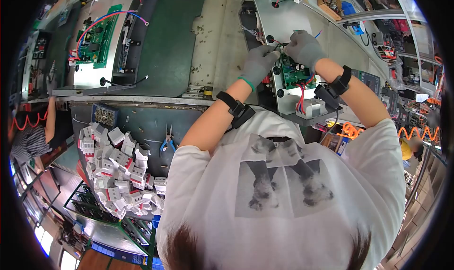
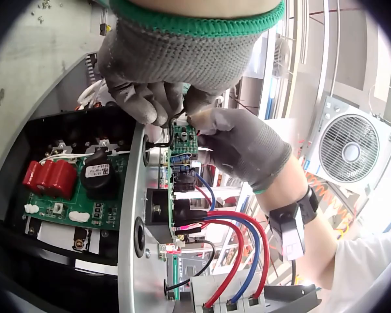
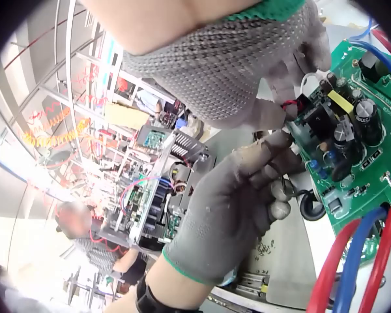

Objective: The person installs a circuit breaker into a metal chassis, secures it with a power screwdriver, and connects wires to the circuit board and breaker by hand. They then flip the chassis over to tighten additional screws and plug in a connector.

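Note:
Both gloved hands meet at the edge of a green circuit board [image 3: 352, 130] fixed on a metal chassis [image 1: 281, 17]. My left hand [image 1: 261, 65] pinches a black wire [image 3: 311, 207] that comes through a grommet in the chassis wall. From the other side my right hand [image 1: 305, 48] grips at the same spot, its fingertips against the left ones, near a small red-and-black lead [image 3: 290, 104]. The wire's end is hidden between the fingers. Red and blue cables [image 2: 238, 241] run from the board to a white breaker [image 1: 309, 108] at the near end.
A second chassis with a green board [image 1: 101, 43] stands on the left. Many white breakers [image 1: 118, 166] lie piled on the lower bench, beside blue-handled pliers [image 1: 167, 142] and a box of small parts [image 1: 105, 115]. Another person [image 1: 33, 142] is at far left.

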The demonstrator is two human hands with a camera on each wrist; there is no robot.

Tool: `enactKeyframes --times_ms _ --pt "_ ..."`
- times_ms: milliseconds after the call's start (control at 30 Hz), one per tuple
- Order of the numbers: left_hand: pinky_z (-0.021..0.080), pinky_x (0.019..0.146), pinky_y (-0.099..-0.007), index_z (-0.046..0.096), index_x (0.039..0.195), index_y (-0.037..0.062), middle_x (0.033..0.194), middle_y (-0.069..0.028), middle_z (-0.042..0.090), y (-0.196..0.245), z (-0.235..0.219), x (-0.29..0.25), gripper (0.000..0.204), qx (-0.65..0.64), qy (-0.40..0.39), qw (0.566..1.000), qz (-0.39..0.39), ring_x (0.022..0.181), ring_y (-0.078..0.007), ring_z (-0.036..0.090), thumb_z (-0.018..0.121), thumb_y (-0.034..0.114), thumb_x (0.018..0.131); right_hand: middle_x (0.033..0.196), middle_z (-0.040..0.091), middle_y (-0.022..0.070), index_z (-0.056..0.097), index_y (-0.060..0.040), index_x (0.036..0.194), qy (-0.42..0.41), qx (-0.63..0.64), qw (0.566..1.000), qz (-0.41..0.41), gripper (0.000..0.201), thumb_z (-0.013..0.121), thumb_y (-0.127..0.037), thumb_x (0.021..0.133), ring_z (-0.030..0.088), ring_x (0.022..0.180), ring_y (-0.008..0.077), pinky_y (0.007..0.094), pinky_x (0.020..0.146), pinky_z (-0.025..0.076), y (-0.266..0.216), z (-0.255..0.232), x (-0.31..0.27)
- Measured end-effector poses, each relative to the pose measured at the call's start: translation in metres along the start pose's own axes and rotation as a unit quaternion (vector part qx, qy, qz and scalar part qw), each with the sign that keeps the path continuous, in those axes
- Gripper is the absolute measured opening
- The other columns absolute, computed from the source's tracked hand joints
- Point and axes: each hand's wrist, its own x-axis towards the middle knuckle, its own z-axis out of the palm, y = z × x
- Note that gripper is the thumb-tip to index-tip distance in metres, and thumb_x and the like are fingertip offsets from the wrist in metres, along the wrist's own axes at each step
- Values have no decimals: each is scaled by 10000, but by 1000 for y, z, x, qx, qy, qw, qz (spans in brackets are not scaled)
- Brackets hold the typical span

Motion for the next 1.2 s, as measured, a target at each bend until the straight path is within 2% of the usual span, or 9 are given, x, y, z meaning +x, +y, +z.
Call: enactKeyframes --times_ms 133,200,267,333,500,833,900,1033,1200 --pt "483 754 -300 640 1111 -38 920 -120 678 -9 -6 1 404 29 -19 998 44 830 -167 616 618 284 869 1009 635 209 681 -8 864 88 -13 996 19 404 674 -389 729 608 997 338 416 848 497 -5 17 -3" --pt "478 803 -308 636 1124 -39 1001 -130 673 -11 -6 3 396 54 -23 998 22 901 -172 611 606 273 882 992 633 232 677 15 866 43 53 997 46 413 690 -367 710 624 963 346 404 823 514 -9 13 -6" --pt "474 769 -288 618 1154 -54 1004 -119 663 -7 -4 -1 400 53 -22 998 25 876 -157 593 601 249 893 1017 649 214 702 14 874 5 20 997 71 401 681 -349 707 628 964 354 393 840 516 -15 -7 -14" --pt "449 688 -239 603 1153 -72 968 -78 644 3 -3 -4 382 48 -35 998 9 801 -110 547 599 221 908 1040 654 186 715 1 929 -58 -14 998 3 437 673 -379 717 622 1016 316 366 866 506 -8 -29 -20" --pt "380 573 -204 616 1111 -46 801 2 585 4 -1 -5 272 28 -45 999 13 643 -45 469 583 146 921 1119 582 123 695 -45 981 11 19 999 45 434 754 -327 656 529 1112 288 364 873 474 -18 -8 -14" --pt "435 662 -228 531 1176 -26 961 -57 606 4 3 -4 328 15 -33 999 38 793 -92 543 609 95 881 1197 569 132 675 -57 1047 -24 165 975 144 427 704 -326 716 478 1214 318 397 922 464 -25 -10 -20" --pt "465 724 -263 522 1142 -21 975 -68 603 -1 -1 -1 294 72 -55 995 45 848 -125 565 604 96 885 1201 565 132 675 -57 1051 27 144 975 168 443 704 -346 718 495 1188 322 402 924 462 -30 -2 -13" --pt "481 699 -266 533 1134 -24 924 -92 634 -14 0 4 290 118 -32 990 72 803 -131 596 590 77 868 1215 551 132 683 -65 1051 5 -19 999 37 452 722 -358 709 513 1157 302 398 913 463 -24 -14 -22" --pt "499 682 -270 523 1154 35 1014 -103 626 -17 4 4 378 98 -44 992 67 801 -116 598 649 30 798 1183 552 155 684 -16 1032 -34 -18 999 -37 431 691 -339 746 530 1124 305 371 890 478 -23 -26 -45"
